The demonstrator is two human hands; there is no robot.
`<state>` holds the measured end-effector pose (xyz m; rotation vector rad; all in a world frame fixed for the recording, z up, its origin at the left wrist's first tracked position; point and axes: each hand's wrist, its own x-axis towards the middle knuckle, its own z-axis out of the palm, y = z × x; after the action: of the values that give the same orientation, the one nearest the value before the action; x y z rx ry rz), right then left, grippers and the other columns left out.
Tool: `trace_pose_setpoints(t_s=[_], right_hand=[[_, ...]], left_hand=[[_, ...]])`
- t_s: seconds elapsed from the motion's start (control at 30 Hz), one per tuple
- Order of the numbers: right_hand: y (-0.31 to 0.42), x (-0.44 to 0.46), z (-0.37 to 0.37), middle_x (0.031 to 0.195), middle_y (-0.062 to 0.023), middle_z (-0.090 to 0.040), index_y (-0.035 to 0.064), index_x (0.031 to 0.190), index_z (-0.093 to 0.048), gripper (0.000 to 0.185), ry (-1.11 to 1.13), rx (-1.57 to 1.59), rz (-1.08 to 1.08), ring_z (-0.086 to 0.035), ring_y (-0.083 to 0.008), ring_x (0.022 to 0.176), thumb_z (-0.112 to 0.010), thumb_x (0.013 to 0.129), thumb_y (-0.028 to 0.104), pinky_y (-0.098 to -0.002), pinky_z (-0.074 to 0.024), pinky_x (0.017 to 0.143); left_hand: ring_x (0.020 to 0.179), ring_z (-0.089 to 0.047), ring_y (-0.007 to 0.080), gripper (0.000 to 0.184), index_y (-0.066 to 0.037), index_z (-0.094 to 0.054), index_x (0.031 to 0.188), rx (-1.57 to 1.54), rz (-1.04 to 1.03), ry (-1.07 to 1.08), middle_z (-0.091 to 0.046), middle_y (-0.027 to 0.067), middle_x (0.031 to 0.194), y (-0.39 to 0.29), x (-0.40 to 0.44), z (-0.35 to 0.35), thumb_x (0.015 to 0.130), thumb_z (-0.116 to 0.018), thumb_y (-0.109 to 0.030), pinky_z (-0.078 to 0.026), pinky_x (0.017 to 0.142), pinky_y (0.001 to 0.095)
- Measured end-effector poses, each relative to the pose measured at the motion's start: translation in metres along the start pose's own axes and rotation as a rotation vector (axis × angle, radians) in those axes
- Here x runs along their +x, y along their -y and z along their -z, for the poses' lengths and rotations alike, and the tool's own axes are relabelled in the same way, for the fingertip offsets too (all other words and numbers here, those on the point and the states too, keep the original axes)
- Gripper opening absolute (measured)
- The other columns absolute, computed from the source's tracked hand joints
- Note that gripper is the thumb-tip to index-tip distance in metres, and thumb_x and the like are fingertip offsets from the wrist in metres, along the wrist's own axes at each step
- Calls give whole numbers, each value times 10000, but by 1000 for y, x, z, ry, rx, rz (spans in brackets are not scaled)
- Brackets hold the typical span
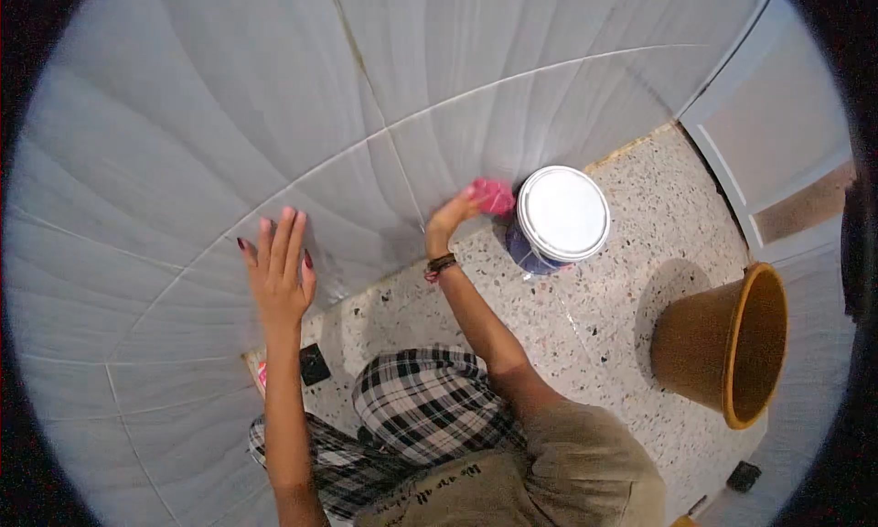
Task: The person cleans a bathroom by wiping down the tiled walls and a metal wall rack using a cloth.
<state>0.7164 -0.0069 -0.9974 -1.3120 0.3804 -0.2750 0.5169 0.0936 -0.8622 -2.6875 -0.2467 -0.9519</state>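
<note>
Right hand (450,218): fingers bent round a bright pink, roundish sponge or wadded cloth (494,197) — fingertips blurred, so exact grip hard to tell; wrist bent, dark bracelet (440,263) on it. Pink piece is low by the grey, veined tile wall (274,124), near the wall-side edge of the pale speckled floor (604,326), just left of a round tub with white lid and dark blue side (564,213); can't tell if it presses on the tile or touches the tub.

Left hand (282,275): holds nothing visible; palm toward the wall, fingers straight and slightly spread, tips near a pale horizontal tile joint; looks braced on the tile, though contact under the palm is hidden.

Handling, my read: pink piece is light, soft, squashy, hard to break; slippery if wet — wetness not readable here; best held across its back, fingers spread wide, face toward the tile left free, knuckles clear of the tub rim; brown round plastic bucket (697,344) is well apart, toward the floor's right edge.
</note>
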Motion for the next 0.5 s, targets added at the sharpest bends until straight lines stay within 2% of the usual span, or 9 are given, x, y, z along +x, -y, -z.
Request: trace_pose_setpoints(t_s=[0.03,0.1,0.17,0.23,0.27,0.33,0.4,0.47,0.5], right_hand=[[23,-8,-4,1399,-296,-38,-22,1354,-134,622,40,6,77,-23,-406,1308,-406,864,248,-478,-48,1060],[31,-27,-4,1406,-290,-21,13,1362,-158,665,358,-172,494,-20,-404,1309,-443,840,310,-482,-33,1060],[23,-44,-2,1419,-250,-50,3,1358,-180,603,397,-337,909,-29,-364,1321,-401,879,294,-467,-25,1063],[-6,-49,5,1421,-235,-80,-1,1346,-216,559,540,-362,897,-59,-337,1322,-385,893,280,-465,-36,1063],[-58,-45,15,1416,-240,-96,1,1336,-242,546,664,-306,666,-85,-331,1318,-390,887,274,-470,-51,1062],[-152,-34,30,1385,-235,-184,3,1304,-294,519,611,-407,601,-187,-310,1281,-392,885,293,-461,-116,1053],[-153,-15,26,1333,-193,-306,16,1272,-323,510,246,-631,327,-317,-280,1206,-376,888,348,-429,-211,1030],[-140,21,16,1354,-139,-277,33,1294,-273,540,-2,-419,-172,-319,-263,1205,-338,897,393,-408,-228,1028],[-117,34,12,1373,-134,-240,45,1311,-248,550,-63,-229,-315,-286,-263,1227,-326,901,403,-410,-210,1034]], left_hand=[[1313,-233,212,503,-144,-431,1293,15,3,-3,-367,-1,1366,-1,1,-1,790,-414,-163,-82,1078,458],[1316,-227,209,511,-152,-428,1295,1,-2,-20,-362,-5,1369,0,3,-2,784,-419,-154,-79,1078,457],[1315,-228,206,518,-160,-428,1296,-10,5,-24,-362,-9,1370,-3,0,0,778,-421,-144,-82,1077,457],[1313,-235,202,525,-167,-433,1293,-7,15,-34,-365,-12,1368,-3,2,2,770,-421,-134,-90,1075,461],[1311,-239,200,527,-169,-435,1292,-4,12,-34,-367,-13,1366,-2,1,0,766,-425,-134,-97,1074,463],[1307,-246,197,533,-173,-439,1290,17,9,-31,-371,-16,1364,2,-3,-6,758,-432,-135,-110,1071,468],[1295,-269,190,535,-179,-443,1287,44,16,-31,-377,-23,1359,2,-5,-8,754,-444,-143,-137,1060,479],[1286,-286,183,537,-186,-444,1287,39,33,-15,-380,-30,1357,0,-4,-8,751,-455,-149,-160,1050,489],[1283,-292,179,539,-191,-443,1288,25,42,3,-379,-34,1358,-2,-4,-5,750,-459,-151,-169,1045,493]])
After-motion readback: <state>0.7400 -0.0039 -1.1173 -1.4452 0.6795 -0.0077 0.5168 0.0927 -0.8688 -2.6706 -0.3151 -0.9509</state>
